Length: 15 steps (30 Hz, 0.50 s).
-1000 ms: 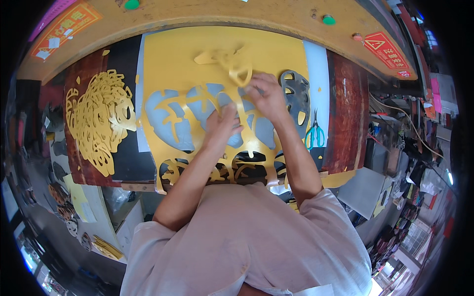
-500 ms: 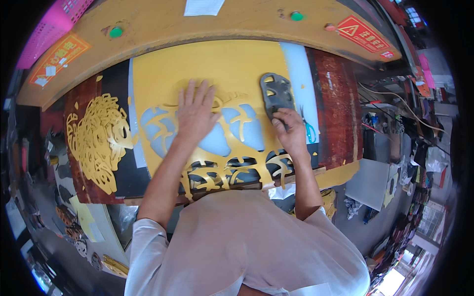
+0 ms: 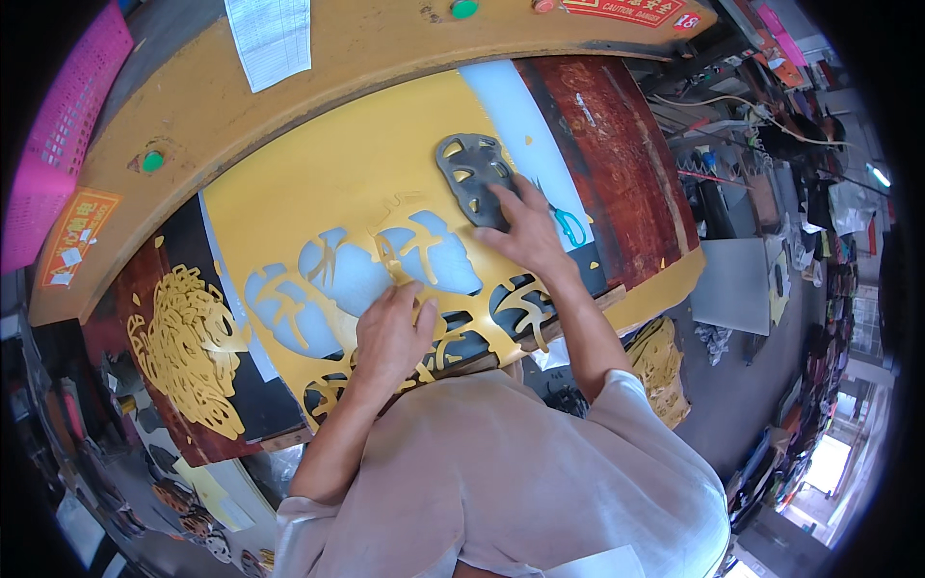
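Note:
A yellow sheet [image 3: 318, 154] lies across the work table, its near part cut through with rows of rounded openings and thin strips. My left hand [image 3: 390, 337] is over the near, cut part, fingers curled in on a narrow strip of the sheet. On the right part of the sheet rests a dark, sole-shaped cutting die [image 3: 472, 169] with several holes showing yellow. My right hand [image 3: 525, 226] touches its near right side, fingers spread and the thumb by its near end. Teal-handled scissors [image 3: 568, 226] lie just right of that hand.
A heap of looped yellow cut pieces [image 3: 183, 352] sits at the left. A yellow-brown machine beam [image 3: 193, 106] with green buttons spans the far side. The reddish table top [image 3: 617, 154] extends right, and a pink basket [image 3: 67, 144] stands far left.
The view has turned. My left hand has drawn nearer me from lying flat on the sheet and curled its fingers. My right hand's fingers have spread over the die from gripping its near end.

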### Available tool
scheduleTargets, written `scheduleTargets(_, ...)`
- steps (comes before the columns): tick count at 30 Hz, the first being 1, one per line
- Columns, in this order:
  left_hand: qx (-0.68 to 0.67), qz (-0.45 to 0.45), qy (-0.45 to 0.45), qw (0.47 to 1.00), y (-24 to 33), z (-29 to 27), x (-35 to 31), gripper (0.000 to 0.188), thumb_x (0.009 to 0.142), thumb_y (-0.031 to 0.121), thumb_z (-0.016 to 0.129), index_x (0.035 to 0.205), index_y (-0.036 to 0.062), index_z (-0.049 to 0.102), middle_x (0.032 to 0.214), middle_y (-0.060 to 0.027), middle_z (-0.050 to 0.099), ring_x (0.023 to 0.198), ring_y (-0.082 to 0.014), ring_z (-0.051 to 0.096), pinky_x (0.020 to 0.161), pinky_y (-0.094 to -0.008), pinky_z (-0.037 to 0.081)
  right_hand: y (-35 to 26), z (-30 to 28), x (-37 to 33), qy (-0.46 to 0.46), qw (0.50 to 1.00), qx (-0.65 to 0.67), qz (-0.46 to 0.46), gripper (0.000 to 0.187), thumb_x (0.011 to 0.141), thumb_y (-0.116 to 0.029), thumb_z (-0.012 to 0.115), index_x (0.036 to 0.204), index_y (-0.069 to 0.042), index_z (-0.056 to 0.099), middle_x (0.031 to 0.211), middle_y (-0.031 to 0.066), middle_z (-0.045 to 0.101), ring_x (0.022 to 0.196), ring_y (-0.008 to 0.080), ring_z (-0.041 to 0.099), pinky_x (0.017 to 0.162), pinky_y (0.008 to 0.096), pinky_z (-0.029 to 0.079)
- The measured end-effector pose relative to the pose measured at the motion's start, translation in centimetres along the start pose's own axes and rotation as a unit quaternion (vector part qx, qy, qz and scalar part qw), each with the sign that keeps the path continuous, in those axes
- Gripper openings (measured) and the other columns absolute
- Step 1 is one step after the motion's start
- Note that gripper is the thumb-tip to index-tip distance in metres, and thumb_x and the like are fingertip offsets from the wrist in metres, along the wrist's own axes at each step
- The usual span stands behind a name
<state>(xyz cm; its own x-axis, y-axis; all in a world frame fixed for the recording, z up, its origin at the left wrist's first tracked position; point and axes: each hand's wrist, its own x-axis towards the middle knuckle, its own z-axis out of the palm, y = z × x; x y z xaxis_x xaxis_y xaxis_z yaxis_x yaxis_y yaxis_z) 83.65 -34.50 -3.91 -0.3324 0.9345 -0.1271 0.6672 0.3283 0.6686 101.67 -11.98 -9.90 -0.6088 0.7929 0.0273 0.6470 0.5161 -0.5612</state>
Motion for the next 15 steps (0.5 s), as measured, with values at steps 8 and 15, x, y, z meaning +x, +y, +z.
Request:
scheduleTargets(8,0.076,0.202,0.085,0.973,-4.8,6.1,2.5,0.034,0.092,0.016,0.076,0.124,0.0041,0.073,0.138,-0.0158,0.065,0.135,-0.035,0.057,0.117,-0.0548,0.043,-1.7,2.7,3.2,0.051,0.997,-0.062,-0.012,0.076,0.072,-0.041,0.087,0.142,-0.017,0.072,0.158,0.0284,0.05,0.144,0.0488,0.047,0.121,0.0553,0.04)
scheduleTargets(15,0.08,0.187,0.119,0.972,-7.9,8.0,1.6,0.032,0.093,0.011,0.069,0.125,0.0119,0.075,0.147,-0.0118,0.062,0.146,-0.0335,0.052,0.124,-0.0594,0.034,2.7,-4.4,0.4,0.132,0.965,0.217,0.066,0.066,0.074,-0.028,0.09,0.133,-0.003,0.075,0.144,0.0216,0.064,0.134,0.0338,0.063,0.116,0.0395,0.049)
